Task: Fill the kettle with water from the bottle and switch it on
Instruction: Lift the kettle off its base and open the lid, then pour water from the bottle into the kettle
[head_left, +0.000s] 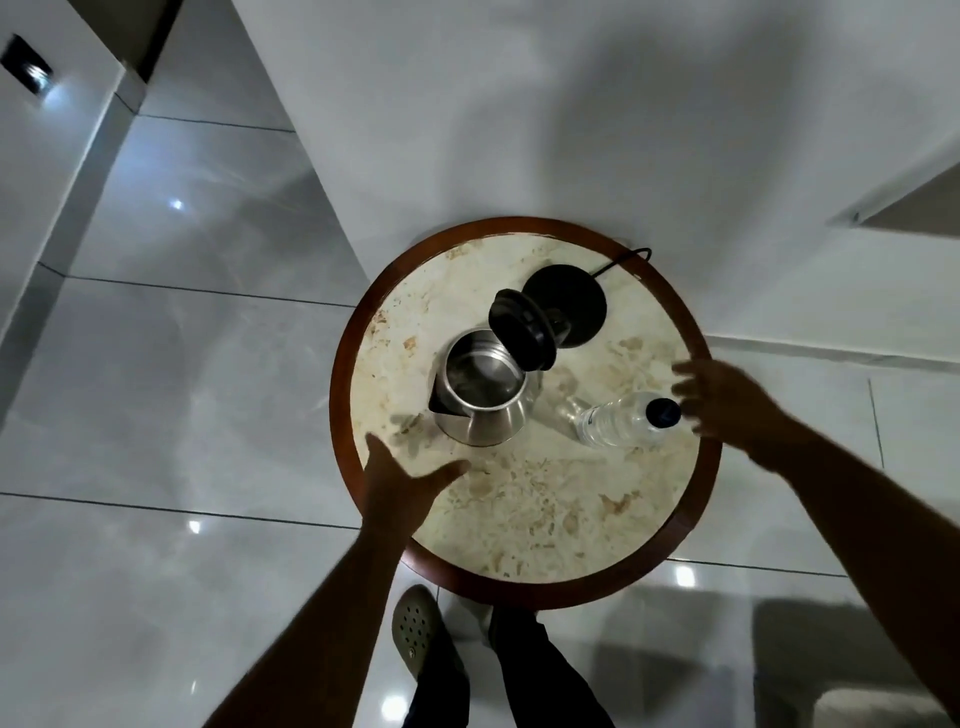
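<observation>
A steel kettle (480, 400) stands on the round table (540, 499), its black lid (519, 330) flipped up and the inside in view. Its black base (569, 296) lies behind it, apart from the kettle, with a cord running off the table's back edge. A clear water bottle (621, 422) with a dark cap (662, 413) stands at the right. My left hand (397, 483) hovers open just in front of the kettle. My right hand (727, 402) is open with spread fingers, right beside the bottle's cap.
The table has a marble top and a brown wooden rim (343, 384). It stands against a white wall on a glossy tiled floor (182, 415). My legs and a perforated shoe (415, 629) are below the table's near edge.
</observation>
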